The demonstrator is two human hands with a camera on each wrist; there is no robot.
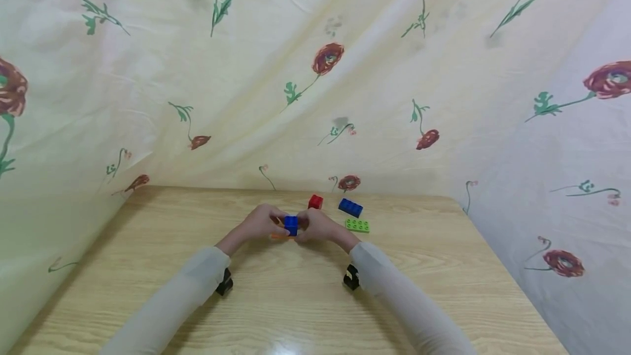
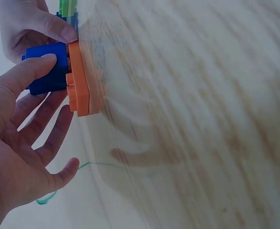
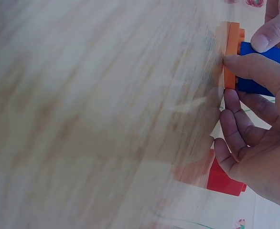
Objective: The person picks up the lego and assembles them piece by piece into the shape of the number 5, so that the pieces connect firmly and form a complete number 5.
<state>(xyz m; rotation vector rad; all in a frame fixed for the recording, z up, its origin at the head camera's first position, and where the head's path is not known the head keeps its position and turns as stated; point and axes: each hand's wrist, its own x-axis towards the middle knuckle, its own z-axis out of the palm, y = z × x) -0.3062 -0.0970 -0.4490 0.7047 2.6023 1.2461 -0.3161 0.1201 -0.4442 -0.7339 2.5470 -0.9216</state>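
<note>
A blue toy brick [image 1: 291, 225] stands on the studded side of a flat orange plate [image 2: 82, 90], and a narrow gap shows between them in the right wrist view. My left hand [image 1: 261, 222] pinches the blue brick, its thumb across one face and fingers behind. From the other side, my right hand [image 1: 318, 225] grips the orange plate, thumb tip [image 3: 231, 59] on its near edge and fingertips at its end. Both hands meet over the wooden table, with the plate right at its surface.
Just behind the right hand is a red brick [image 1: 315, 201]. To its right lie a longer blue brick [image 1: 350, 207] and a light green studded plate [image 1: 357, 225]. Flowered cloth [image 1: 276, 141] hangs along the back and sides of the wooden table [image 1: 286, 300].
</note>
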